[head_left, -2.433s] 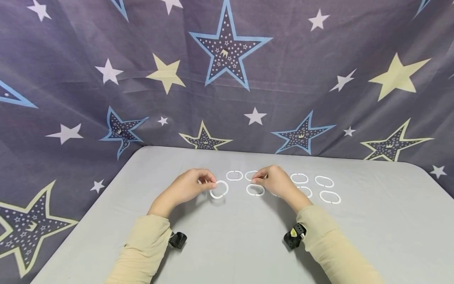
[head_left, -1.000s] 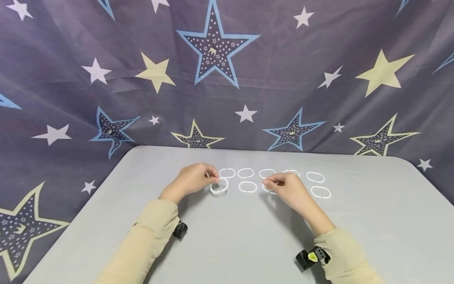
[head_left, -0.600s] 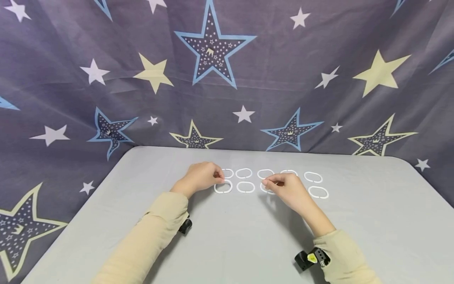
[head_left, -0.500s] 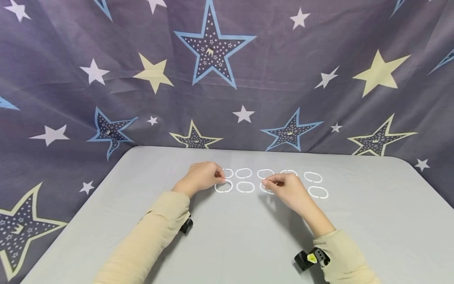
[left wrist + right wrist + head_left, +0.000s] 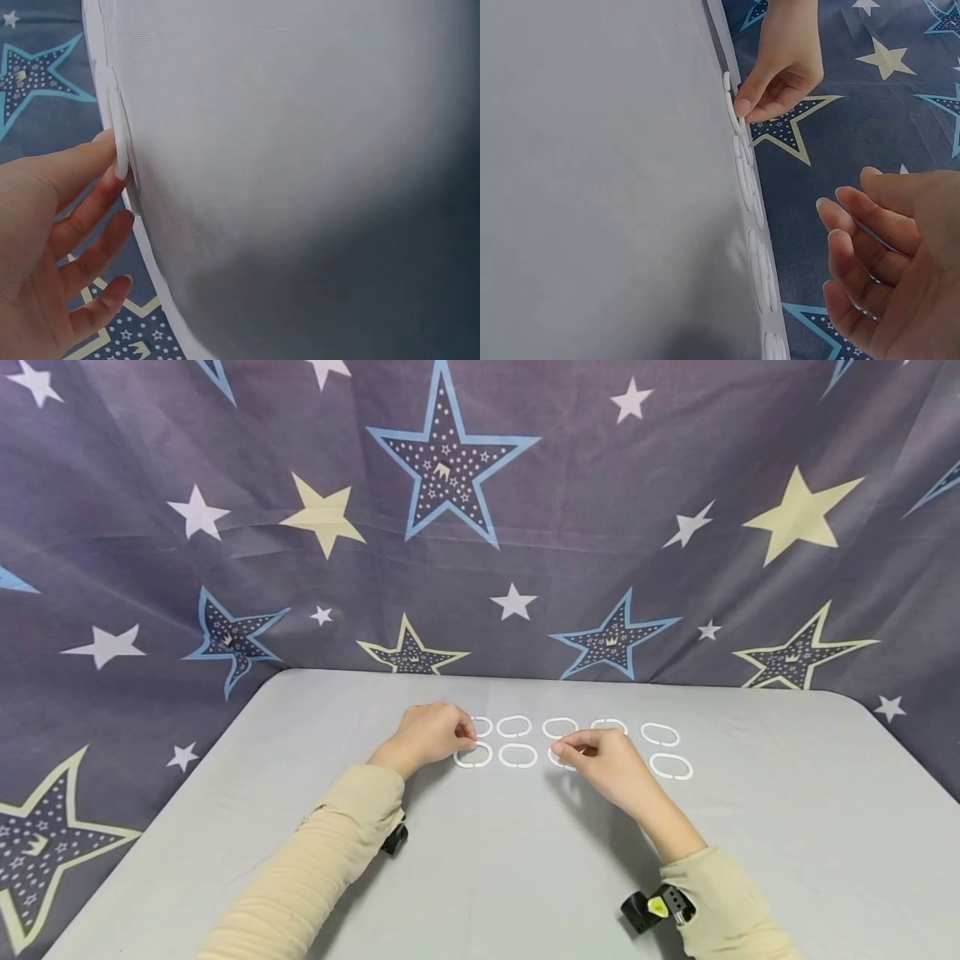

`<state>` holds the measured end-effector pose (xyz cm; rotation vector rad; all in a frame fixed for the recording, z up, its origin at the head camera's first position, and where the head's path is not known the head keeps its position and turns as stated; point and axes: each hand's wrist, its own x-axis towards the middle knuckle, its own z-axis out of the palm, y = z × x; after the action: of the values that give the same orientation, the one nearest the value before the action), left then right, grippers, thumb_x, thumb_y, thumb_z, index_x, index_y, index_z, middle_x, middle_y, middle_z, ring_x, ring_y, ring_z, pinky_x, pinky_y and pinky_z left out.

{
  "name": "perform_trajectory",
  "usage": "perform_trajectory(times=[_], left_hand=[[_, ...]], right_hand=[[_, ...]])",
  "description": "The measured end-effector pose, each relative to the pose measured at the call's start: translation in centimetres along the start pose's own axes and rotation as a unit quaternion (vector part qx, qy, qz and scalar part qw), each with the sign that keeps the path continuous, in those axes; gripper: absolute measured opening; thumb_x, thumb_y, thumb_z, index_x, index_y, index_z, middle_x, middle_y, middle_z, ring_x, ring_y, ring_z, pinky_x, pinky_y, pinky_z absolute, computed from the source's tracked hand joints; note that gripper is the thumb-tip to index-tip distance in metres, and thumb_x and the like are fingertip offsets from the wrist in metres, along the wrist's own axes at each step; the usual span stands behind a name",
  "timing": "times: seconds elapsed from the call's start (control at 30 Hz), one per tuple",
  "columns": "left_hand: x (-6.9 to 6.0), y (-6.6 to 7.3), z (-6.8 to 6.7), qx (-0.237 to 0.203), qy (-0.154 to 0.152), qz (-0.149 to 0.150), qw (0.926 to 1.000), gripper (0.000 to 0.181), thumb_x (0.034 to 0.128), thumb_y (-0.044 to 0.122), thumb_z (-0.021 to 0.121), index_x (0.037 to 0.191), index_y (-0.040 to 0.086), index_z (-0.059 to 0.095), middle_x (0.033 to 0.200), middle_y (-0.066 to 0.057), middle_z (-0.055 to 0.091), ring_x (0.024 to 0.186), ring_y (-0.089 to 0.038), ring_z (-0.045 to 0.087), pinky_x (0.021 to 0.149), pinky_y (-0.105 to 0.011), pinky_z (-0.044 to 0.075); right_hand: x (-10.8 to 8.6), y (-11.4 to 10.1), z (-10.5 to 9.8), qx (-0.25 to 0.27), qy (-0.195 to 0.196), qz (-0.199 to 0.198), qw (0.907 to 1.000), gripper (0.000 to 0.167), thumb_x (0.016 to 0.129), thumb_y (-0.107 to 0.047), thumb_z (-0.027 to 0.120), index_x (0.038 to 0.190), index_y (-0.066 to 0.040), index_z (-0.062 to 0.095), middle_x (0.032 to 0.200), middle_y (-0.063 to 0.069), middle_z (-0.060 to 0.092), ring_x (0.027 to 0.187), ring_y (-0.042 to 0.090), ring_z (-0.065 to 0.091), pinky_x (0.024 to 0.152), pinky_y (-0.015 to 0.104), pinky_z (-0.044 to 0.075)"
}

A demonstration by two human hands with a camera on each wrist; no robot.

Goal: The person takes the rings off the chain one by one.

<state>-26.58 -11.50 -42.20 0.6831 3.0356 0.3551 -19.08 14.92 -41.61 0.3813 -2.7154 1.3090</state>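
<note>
In the head view my left hand (image 5: 431, 731) pinches a white oval link ring (image 5: 467, 766) at the left end of the front row. The left wrist view shows its thumb and forefinger on the edge of this ring (image 5: 121, 150), other fingers loosely spread. My right hand (image 5: 611, 764) hovers over the front row, fingers loosely bent and holding nothing. In the right wrist view the right hand (image 5: 892, 262) has a gap between thumb and fingers. Beside the pinched ring lies another oval ring (image 5: 517, 744); the right hand partly hides the front row.
Several similar split rings lie in a back row, one ring (image 5: 514, 717) among them. A further ring (image 5: 670, 754) ends the front row on the right. The grey table (image 5: 480, 860) meets a star-patterned curtain (image 5: 555, 552) behind. Black cameras sit on both wrists.
My left hand has lowered its tilted ring to the table, in line with the front row. The right hand has moved rightward from the second front ring, then stayed nearly still.
</note>
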Motion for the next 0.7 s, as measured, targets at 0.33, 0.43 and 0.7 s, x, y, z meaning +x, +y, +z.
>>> perform_trajectory(times=[0.33, 0.43, 0.7], left_hand=[[0.04, 0.03, 0.19, -0.002, 0.003, 0.007, 1.0000, 0.008, 0.0850, 0.034, 0.078, 0.080, 0.030, 0.073, 0.079, 0.018, 0.067, 0.078, -0.010, 0.060, 0.076, -0.043, 0.048], [0.04, 0.01, 0.22, -0.002, 0.003, 0.007, 1.0000, 0.008, 0.0852, 0.034, 0.078, 0.080, 0.031, 0.073, 0.078, 0.019, 0.066, 0.077, -0.009, 0.059, 0.076, -0.042, 0.048], [-0.65, 0.32, 0.01, -0.012, 0.018, 0.006, 0.9998, 0.004, 0.0852, 0.033, 0.078, 0.086, 0.030, 0.075, 0.080, 0.017, 0.066, 0.083, -0.010, 0.062, 0.079, -0.043, 0.048]], right_hand=[[-0.10, 0.30, 0.02, -0.001, -0.001, 0.007, 1.0000, 0.017, 0.093, -0.016, 0.068, 0.097, -0.002, 0.077, 0.089, 0.005, 0.074, 0.080, 0.016, 0.066, 0.076, 0.032, 0.051], [-0.10, 0.38, -0.02, 0.000, 0.000, 0.006, 1.0000, 0.016, 0.093, -0.015, 0.068, 0.097, -0.002, 0.077, 0.090, 0.005, 0.074, 0.080, 0.016, 0.067, 0.076, 0.032, 0.051], [-0.18, 0.13, -0.21, 0.000, -0.005, -0.003, 1.0000, 0.019, 0.094, -0.018, 0.068, 0.101, -0.002, 0.076, 0.089, 0.004, 0.074, 0.079, 0.014, 0.066, 0.074, 0.032, 0.051]])
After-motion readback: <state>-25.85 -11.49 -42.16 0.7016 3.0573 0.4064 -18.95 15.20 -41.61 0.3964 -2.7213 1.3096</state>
